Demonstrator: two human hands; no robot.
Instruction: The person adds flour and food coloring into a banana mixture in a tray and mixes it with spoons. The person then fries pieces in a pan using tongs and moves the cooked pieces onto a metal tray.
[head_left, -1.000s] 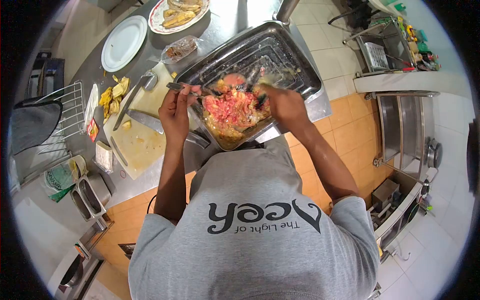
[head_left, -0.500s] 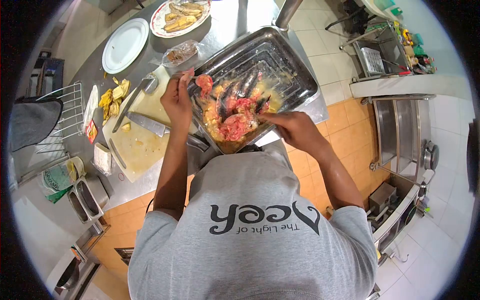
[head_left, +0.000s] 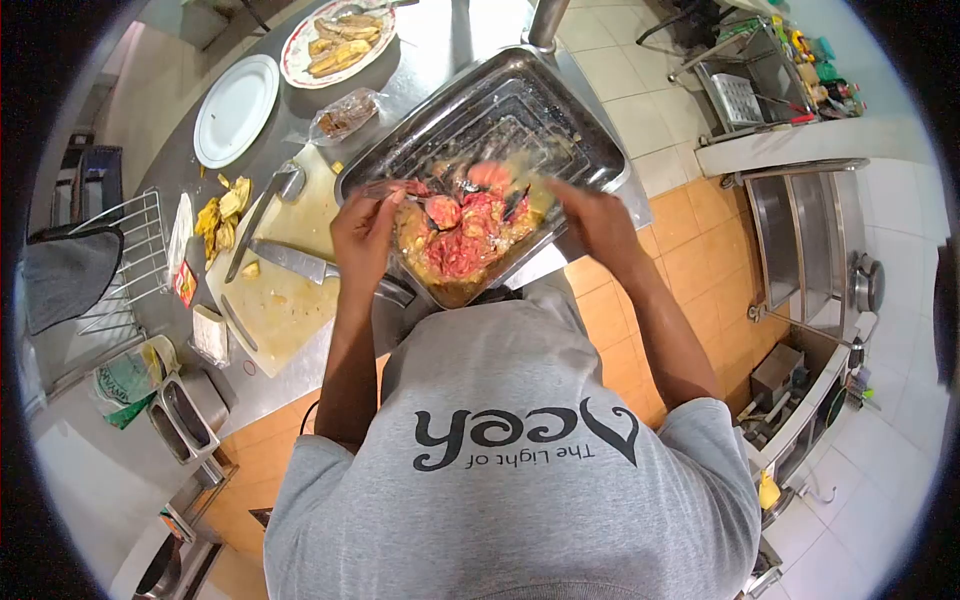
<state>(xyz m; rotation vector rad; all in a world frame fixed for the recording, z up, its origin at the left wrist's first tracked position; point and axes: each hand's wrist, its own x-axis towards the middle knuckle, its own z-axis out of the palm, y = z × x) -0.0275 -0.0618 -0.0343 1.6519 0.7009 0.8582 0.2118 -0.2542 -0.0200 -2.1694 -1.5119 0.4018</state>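
A dark rectangular baking tray [head_left: 400, 135] sits tilted at the front edge of the steel table. Wet red and yellow mashed food [head_left: 465, 250] fills its near end, with blackened pieces among it. My left hand [head_left: 362, 230], over the tray's left rim, is closed on the handle of a spoon [head_left: 440, 210] that carries a red lump. Across the tray, my right hand [head_left: 600, 225] is closed and smeared by motion at the right side of the food. What it grips is too blurred to make out.
Left of the tray, a cutting board [head_left: 285, 310] bears a knife [head_left: 290, 260]. Yellow peels [head_left: 228, 210], a white plate [head_left: 235, 112], a rimmed plate of cooked banana-like slices [head_left: 315, 78] and a plastic-wrapped brown block [head_left: 346, 115] lie farther back.
My left hand has lowered the spoon and its red lump into the food, moving slightly right. The right hand has risen a little and blurred, while a red lump moves near the tray's middle.
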